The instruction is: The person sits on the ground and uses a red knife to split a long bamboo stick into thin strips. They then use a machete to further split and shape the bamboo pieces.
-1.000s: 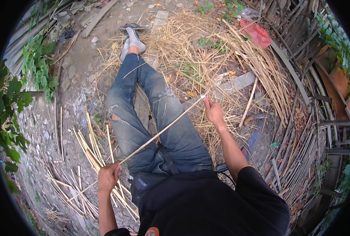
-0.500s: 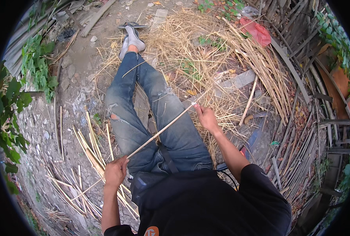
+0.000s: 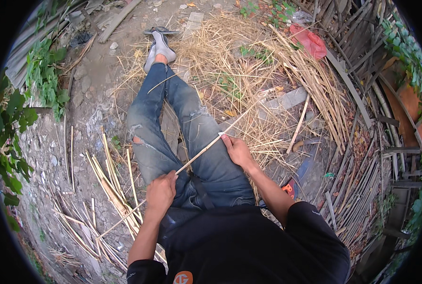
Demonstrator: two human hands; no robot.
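A long, thin pale stick (image 3: 197,155), which looks like a bamboo strip, slants across my lap from lower left to upper right. My left hand (image 3: 161,195) is closed round it in front of my hip, and the stick's lower end runs down past my wrist toward the ground. Over my thigh, my right hand (image 3: 238,151) pinches the stick further up. A small white piece shows at its fingertips, too small to name. Beyond that pinch the stick's far end extends over the shavings. My legs, in worn blue jeans (image 3: 215,156), lie stretched out beneath it.
At left lie split strips (image 3: 107,182). Straw-like shavings (image 3: 215,57) spread beyond my legs, with a bundle of long strips (image 3: 322,97) at right. By my right elbow is a saw with an orange-red handle (image 3: 290,189). Stacked sticks (image 3: 358,189) line the right side.
My left hand has moved up and to the right along my lap. My right hand has drawn back down and left, so the hands are closer together on the stick.
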